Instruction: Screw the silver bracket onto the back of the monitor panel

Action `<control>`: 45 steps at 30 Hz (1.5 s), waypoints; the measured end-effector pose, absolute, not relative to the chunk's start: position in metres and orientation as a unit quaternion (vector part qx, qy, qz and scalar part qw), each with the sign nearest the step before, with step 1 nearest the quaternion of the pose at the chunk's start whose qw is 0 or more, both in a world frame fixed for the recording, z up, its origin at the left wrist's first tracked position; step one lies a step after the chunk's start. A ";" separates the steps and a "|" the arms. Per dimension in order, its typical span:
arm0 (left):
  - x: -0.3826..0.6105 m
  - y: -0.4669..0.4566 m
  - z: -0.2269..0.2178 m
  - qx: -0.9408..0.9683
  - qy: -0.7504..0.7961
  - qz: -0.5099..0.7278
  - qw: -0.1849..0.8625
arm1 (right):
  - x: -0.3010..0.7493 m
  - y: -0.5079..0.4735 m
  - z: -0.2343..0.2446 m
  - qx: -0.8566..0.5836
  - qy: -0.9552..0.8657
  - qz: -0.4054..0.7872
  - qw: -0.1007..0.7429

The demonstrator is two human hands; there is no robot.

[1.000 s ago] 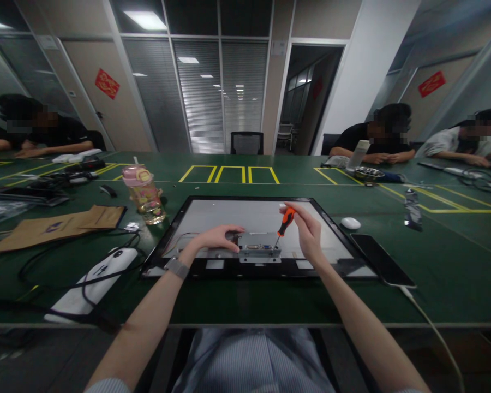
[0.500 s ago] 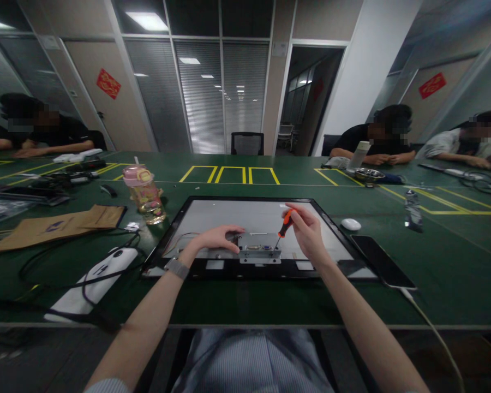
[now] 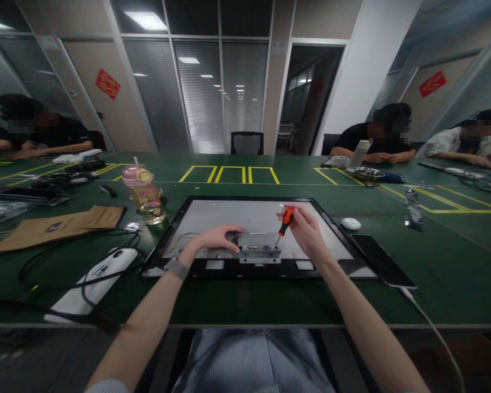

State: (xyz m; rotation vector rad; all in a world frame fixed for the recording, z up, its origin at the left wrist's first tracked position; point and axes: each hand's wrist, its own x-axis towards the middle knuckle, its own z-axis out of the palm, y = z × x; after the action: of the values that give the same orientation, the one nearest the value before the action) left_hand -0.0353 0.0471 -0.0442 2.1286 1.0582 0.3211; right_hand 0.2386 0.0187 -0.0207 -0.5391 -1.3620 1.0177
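My right hand [image 3: 305, 229] grips an orange and black screwdriver [image 3: 286, 220], its shaft slanting down to the right end of a metal bracket [image 3: 259, 260]. The tip appears to touch the bracket beside a blue connector port. My left hand [image 3: 216, 238] holds the bracket's left end between thumb and fingers; the part behind the fingers is hidden. The bracket sits on the lower edge of a flat display panel [image 3: 204, 213] with a grey back and black frame, which lies flat on the table. Thin wires run near my left wrist, which wears a watch [image 3: 177, 267].
Left of the panel stand a pink-lidded bottle [image 3: 142, 194], a brown paper envelope [image 3: 61, 225] and a white power bank [image 3: 94, 284] with black cables. On the right lie a phone [image 3: 382, 261] on a cable and a white earbud case [image 3: 351, 224]. Other people sit across the green table [image 3: 229, 303].
The fingers of my right hand have shifted slightly on the screwdriver's handle, which has turned or tilted a little. My left hand, the bracket and the panel stay where they were.
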 end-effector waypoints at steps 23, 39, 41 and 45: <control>-0.036 0.048 -0.047 0.823 0.407 0.136 0.373 | 0.239 0.016 -0.019 -0.252 -0.612 0.427 0.617; -0.035 0.047 -0.045 0.823 0.410 0.125 0.373 | 0.239 0.015 -0.017 -0.206 -0.612 0.453 0.614; -0.035 0.047 -0.045 0.821 0.410 0.128 0.377 | 0.238 0.015 -0.018 -0.197 -0.606 0.452 0.625; -0.034 0.047 -0.044 0.821 0.411 0.132 0.373 | 0.238 0.015 -0.019 -0.216 -0.600 0.463 0.616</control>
State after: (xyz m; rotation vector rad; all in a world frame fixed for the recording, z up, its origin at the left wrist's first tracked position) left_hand -0.0338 0.0466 -0.0443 2.1050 1.0526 0.3390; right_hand 0.2384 0.0146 -0.0190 -0.4974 -1.3813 1.0671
